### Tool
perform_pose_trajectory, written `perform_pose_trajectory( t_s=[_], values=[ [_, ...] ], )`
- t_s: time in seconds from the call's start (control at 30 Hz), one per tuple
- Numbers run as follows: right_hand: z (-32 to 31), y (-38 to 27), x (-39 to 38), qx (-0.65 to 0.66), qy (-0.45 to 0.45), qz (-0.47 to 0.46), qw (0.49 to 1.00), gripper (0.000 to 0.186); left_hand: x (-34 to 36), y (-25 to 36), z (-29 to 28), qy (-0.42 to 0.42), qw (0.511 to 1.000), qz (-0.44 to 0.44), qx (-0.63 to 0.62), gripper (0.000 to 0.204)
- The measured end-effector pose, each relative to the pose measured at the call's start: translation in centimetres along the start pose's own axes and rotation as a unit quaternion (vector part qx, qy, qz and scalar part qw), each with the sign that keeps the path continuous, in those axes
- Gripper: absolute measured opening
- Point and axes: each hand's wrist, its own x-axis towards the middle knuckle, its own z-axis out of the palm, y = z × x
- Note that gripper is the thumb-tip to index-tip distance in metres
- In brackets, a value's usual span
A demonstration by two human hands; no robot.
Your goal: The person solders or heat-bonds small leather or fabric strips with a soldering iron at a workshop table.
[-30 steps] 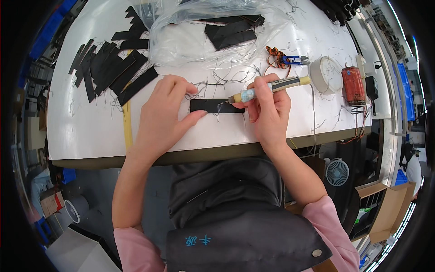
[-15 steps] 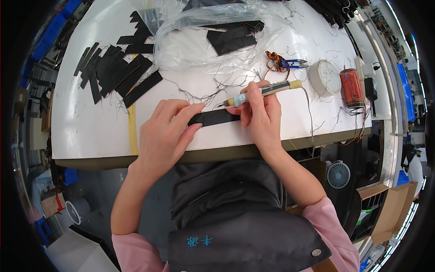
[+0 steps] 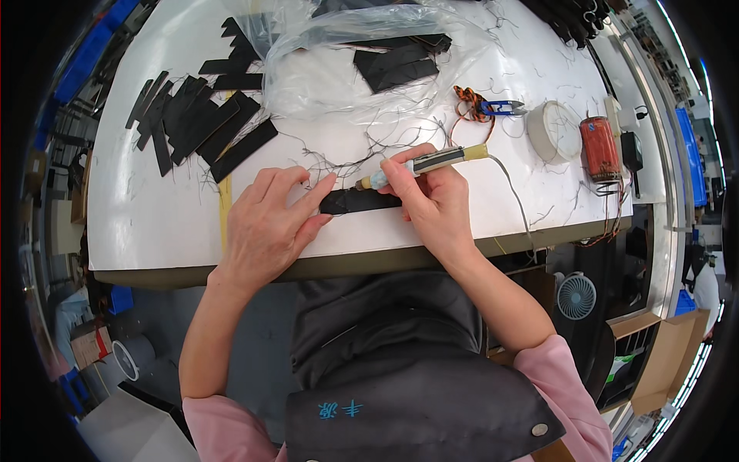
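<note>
A short black strip (image 3: 358,202) lies near the front edge of the white tabletop. At its left end, the thumb and forefinger of my left hand (image 3: 265,223) grip it from both edges. My right hand (image 3: 439,204) holds a corded pen-shaped tool (image 3: 439,160) with taped sections, and its fingers also rest by the strip's right end. The tool's tip is at the strip's far edge, close to my left forefinger; whether it touches is too small to tell. Loose dark threads (image 3: 346,164) tangle just beyond the strip.
Several black strips (image 3: 204,123) lie piled at left, and more sit in a clear plastic bag (image 3: 308,85) at the back. To the right are blue thread snips (image 3: 504,108) with an orange-black cord, a white round roll (image 3: 553,132) and a red can (image 3: 599,150). The tool's cord (image 3: 512,181) trails rightward.
My right hand has brought the tool left and slightly nearer, its tip now at the strip's far edge. My left hand has shifted slightly left, its fingers more spread.
</note>
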Motion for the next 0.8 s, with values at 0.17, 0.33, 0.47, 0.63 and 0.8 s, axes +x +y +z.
perform_pose_trajectory(
  t_s=[0.17, 0.33, 0.47, 0.63, 0.8],
  values=[
    [-0.1, -0.2, -0.1, -0.015, -0.017, -0.003, 1.0, 0.018, -0.2, 0.0, 0.1, 0.006, 1.0, -0.003, 0.002, 0.046],
    [0.0, 0.1, 0.0, -0.038, -0.012, -0.001, 0.999, 0.019, -0.2, 0.1, 0.1, 0.002, 1.0, -0.006, 0.003, 0.046],
    [-0.1, 0.1, 0.0, 0.017, -0.001, -0.002, 1.0, 0.019, -0.9, 0.7, 0.3, 0.061, 0.998, -0.001, -0.009, 0.04],
    [-0.2, 0.0, -0.1, 0.051, -0.007, 0.021, 0.998, 0.018, -0.8, 2.2, 0.9, 0.083, 0.991, -0.036, -0.098, 0.027],
    [-0.2, -0.2, -0.3, 0.011, -0.04, -0.001, 0.999, 0.017, -0.7, 2.4, 2.0, 0.096, 0.989, -0.058, -0.097, 0.018]
  ],
)
